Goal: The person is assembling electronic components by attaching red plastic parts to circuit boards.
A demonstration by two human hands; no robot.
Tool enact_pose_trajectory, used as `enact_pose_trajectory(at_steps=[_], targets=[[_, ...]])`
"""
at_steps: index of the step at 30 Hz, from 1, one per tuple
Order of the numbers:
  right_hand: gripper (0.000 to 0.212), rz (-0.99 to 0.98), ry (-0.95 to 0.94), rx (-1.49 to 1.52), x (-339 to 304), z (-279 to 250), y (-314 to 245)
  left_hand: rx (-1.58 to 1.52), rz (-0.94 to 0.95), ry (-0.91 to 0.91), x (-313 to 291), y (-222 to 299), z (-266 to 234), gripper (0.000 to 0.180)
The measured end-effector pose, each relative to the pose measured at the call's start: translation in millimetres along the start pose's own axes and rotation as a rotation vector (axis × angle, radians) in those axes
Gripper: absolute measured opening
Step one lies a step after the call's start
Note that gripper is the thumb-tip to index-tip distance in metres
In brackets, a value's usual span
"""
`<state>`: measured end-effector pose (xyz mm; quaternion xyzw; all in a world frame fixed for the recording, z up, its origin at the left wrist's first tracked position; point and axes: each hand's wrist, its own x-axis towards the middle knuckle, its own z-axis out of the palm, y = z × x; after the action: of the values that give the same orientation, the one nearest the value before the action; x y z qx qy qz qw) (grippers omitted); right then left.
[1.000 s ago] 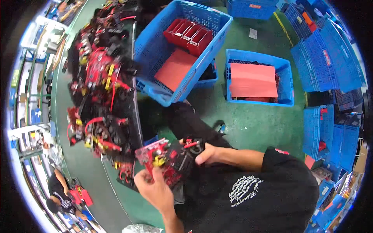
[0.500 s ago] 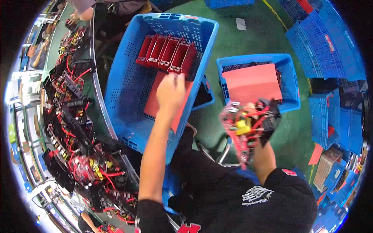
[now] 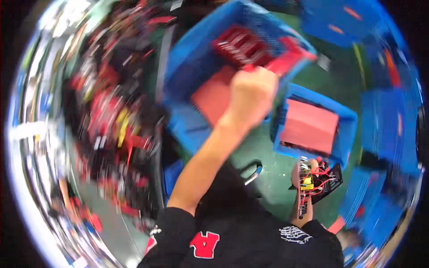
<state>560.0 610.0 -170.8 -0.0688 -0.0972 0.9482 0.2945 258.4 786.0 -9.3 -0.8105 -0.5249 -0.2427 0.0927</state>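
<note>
One red, white-edged letter (image 3: 204, 244) and some unreadable white script (image 3: 295, 235) on the black shirt (image 3: 254, 243).

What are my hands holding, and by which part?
Left hand: a red part, by its near end, though blurred. Right hand: a wired assembly, near its upper edge, grip partly hidden.

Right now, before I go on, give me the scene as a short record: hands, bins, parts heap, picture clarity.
left hand: closed on a red part, seen against the large blue bin
right hand: holding a circuit board with red wires and a yellow piece
large blue bin: red slotted parts and a pink sheet
small blue bin: another pink sheet on top
parts heap: far left, red, black, yellow
clarity: heap badly blurred
</note>
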Motion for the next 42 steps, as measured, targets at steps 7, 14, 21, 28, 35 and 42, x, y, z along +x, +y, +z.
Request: enact_pose_trajectory(at_steps=[7,14,21,28,35,42], targets=[[0.039,0.517,-0.915,0.073,127,81,-10,0.256,0.027,0.046,-200,121,-245,0.011],[0.044,0.331,-0.697,0.098,155,122,44,0.878,-0.314,-0.158,-341,226,-352,0.005],[0.043,0.828,-0.875,0.116,196,205,150,1.091,-0.771,-0.257,-466,232,-350,0.018],[0.057,1.125,-0.536,0.25,173,185,217,1.013,-1.045,-0.252,-528,234,-297,0.027],[0.043,1.099,0.116,0.203,147,128,210,0.647,-1.878,0.58,-513,209,-337,0.039],[0.05,0.598,-0.35,-0.276,158,216,244,0.44,-2.199,0.125,-543,160,-354,0.045]])
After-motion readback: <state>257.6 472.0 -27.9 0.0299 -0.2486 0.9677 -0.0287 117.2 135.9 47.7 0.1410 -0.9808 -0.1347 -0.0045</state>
